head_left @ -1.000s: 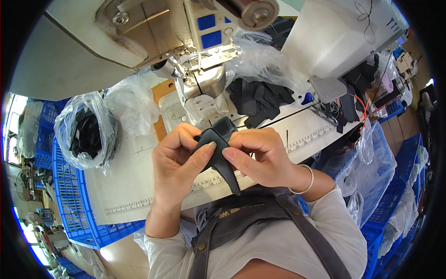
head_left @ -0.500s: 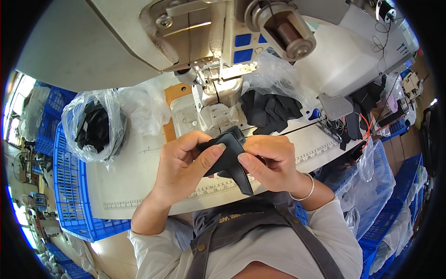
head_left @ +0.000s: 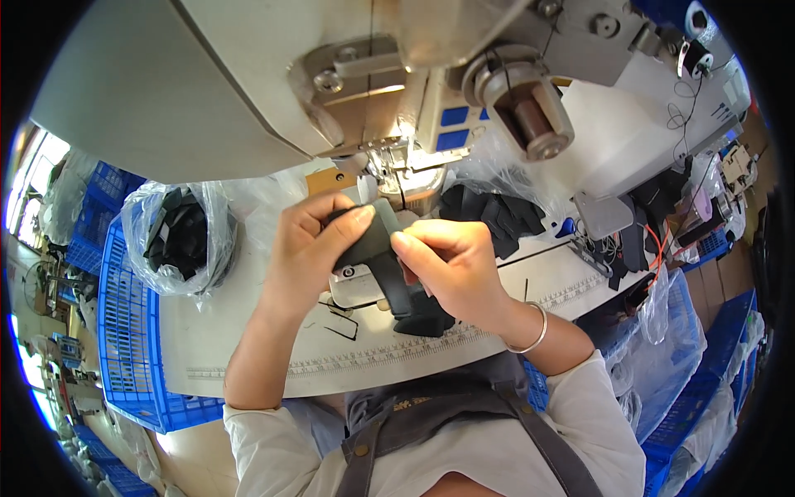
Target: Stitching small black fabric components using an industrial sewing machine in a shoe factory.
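My left hand (head_left: 300,253) pinches the upper left side of a folded black leather-like piece (head_left: 379,240) between thumb and fingers. From the other side my right hand (head_left: 458,269), with a bangle on its wrist, grips the edge of the same piece between thumb and forefinger. The piece is held just in front of the sewing machine's (head_left: 406,178) lit needle area. Below it, nearer to me, sits another dark part (head_left: 424,321); I cannot tell whether it is joined to the held piece. Thin black strips (head_left: 341,331) lie on the white table (head_left: 240,348).
A pile of black pieces (head_left: 489,211) lies on plastic to the right of the needle area. At the left, a clear bag (head_left: 224,236) of black pieces stands by a blue crate (head_left: 132,323). A printed ruler (head_left: 348,358) runs along the near table edge.
Both hands have moved away from me, toward the machine, with the black piece, which has turned. The thin strips and the dark part below now show. The whole view has shifted slightly.
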Demonstrator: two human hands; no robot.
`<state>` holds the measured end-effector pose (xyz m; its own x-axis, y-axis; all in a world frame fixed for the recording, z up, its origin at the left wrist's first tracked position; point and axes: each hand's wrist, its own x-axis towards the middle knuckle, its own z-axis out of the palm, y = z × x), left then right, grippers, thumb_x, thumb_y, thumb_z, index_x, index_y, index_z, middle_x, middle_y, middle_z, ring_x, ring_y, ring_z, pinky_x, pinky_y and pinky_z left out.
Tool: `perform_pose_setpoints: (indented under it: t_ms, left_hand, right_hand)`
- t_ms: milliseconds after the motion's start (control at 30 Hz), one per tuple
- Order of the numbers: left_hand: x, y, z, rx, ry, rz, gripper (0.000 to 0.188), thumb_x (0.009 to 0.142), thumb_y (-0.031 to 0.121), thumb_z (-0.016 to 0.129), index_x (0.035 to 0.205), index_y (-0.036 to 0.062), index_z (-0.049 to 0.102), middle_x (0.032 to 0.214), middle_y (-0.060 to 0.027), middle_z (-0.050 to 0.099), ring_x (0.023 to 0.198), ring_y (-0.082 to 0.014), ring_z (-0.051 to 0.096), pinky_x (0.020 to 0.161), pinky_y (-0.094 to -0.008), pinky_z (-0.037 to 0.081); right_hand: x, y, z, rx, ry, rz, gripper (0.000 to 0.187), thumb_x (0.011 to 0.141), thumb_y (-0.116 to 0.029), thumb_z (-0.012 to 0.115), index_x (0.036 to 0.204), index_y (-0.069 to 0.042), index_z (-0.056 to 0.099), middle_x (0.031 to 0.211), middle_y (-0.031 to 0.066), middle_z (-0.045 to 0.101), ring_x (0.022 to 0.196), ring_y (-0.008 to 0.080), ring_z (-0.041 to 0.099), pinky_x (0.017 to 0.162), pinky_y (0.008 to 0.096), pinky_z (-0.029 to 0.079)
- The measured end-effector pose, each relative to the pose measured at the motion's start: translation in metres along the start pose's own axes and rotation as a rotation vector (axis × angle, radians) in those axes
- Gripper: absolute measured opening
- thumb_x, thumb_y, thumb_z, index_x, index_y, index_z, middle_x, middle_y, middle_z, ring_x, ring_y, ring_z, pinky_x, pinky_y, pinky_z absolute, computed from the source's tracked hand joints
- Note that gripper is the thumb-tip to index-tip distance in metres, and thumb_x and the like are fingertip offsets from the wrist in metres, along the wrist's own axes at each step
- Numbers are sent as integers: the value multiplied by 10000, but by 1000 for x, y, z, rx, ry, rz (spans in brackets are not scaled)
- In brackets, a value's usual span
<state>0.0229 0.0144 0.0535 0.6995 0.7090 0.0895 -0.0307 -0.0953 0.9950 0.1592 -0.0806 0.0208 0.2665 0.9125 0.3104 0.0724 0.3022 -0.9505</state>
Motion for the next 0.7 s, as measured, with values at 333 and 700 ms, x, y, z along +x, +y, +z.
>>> perform_pose_setpoints:
  t_ms: [333, 700]
  left_hand:
    - [30, -7, -6, -238, 51, -88, 127, 768, 136, 588, 836, 33, 618, 627, 21, 568, 457, -6, 439, 374, -161, 279]
    - [33, -5, -2, -320, 142, -94, 95, 764, 82, 572, 810, 8, 610, 683, -17, 605, 515, -45, 533, 407, -163, 372]
  right_hand:
    - [14, -6, 2, 177, 56, 140, 284, 834, -114, 539, 564, -25, 525, 492, -27, 491, 454, 9, 401, 408, 193, 285]
    - [17, -5, 3, 196, 54, 139, 274, 843, -129, 540, 590, -25, 544, 497, -17, 515, 456, 10, 422, 414, 188, 307]
